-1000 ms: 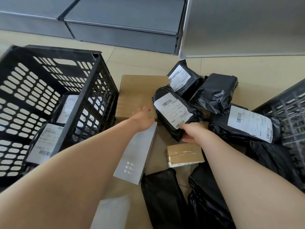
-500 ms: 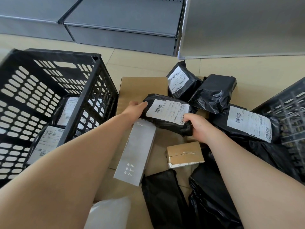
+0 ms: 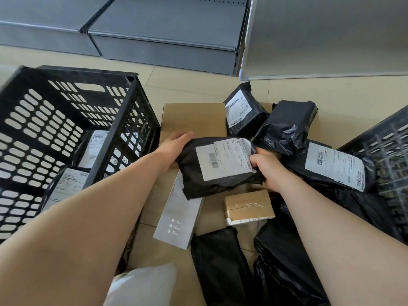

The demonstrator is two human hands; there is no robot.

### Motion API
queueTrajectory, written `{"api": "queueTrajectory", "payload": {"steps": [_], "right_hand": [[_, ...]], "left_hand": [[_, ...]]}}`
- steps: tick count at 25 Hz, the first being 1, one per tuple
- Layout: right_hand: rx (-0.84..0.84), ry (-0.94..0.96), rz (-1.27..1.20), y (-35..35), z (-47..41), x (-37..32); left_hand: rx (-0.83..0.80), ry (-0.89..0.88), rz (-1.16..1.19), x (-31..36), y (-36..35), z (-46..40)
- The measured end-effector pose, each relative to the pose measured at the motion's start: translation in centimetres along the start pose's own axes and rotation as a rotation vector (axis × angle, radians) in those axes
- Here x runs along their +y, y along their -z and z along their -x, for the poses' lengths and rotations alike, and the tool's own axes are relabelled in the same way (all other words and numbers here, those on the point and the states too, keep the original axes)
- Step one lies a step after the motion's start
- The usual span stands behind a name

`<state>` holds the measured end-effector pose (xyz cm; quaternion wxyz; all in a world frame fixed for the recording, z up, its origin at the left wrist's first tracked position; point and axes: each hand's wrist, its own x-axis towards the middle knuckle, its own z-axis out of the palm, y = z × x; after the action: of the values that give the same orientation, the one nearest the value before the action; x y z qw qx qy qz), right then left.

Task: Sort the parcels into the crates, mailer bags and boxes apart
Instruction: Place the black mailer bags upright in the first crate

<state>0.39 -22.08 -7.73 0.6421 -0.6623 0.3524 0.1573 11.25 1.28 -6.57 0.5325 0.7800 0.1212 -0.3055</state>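
A black mailer bag (image 3: pixel 218 180) with a white label is lifted above the pile in the middle. My left hand (image 3: pixel 174 149) grips its left end and my right hand (image 3: pixel 265 168) grips its right end. The black crate (image 3: pixel 123 120) on the left holds labelled black mailer bags (image 3: pixel 64 186). A second black crate (image 3: pixel 393 151) shows at the right edge. On the floor lie a large flat cardboard box (image 3: pixel 194 120), a grey box (image 3: pixel 178 217), a small taped cardboard box (image 3: pixel 249 206) and several more black mailer bags (image 3: pixel 287 127).
Grey metal shelving bases (image 3: pixel 165 40) and a grey panel (image 3: pixel 326 36) stand at the back. A white bag (image 3: pixel 143 286) lies at the bottom edge. More black bags (image 3: pixel 220 268) lie near me on the beige tiled floor (image 3: pixel 187 85).
My right hand took the labelled bag from the pile, my left hand joined on its other end, and both lifted and turned it towards me and a little left.
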Motion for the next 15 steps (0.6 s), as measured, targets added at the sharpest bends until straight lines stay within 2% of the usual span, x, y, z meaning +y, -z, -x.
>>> {"api": "queueTrajectory", "payload": {"steps": [2, 6, 8, 11, 15], "right_hand": [[-0.008, 0.044, 0.065, 0.1, 0.0, -0.2], [-0.012, 0.071, 0.187, -0.3, -0.1, -0.7], [0.017, 0.078, 0.224, -0.4, -0.1, -1.1], [0.036, 0.065, 0.264, -0.6, 0.1, -1.2], [0.036, 0.074, 0.285, -1.0, 0.5, -1.6]], "left_hand": [[-0.084, 0.024, -0.020, -0.6, 0.6, 0.2], [-0.406, 0.252, -0.102, -0.5, 0.2, 1.8], [-0.501, 0.295, -0.125, -0.3, -0.1, 2.4], [-0.537, 0.239, -0.176, -0.1, -0.2, 2.7], [-0.428, 0.104, -0.169, 0.2, -0.1, 2.7]]}}
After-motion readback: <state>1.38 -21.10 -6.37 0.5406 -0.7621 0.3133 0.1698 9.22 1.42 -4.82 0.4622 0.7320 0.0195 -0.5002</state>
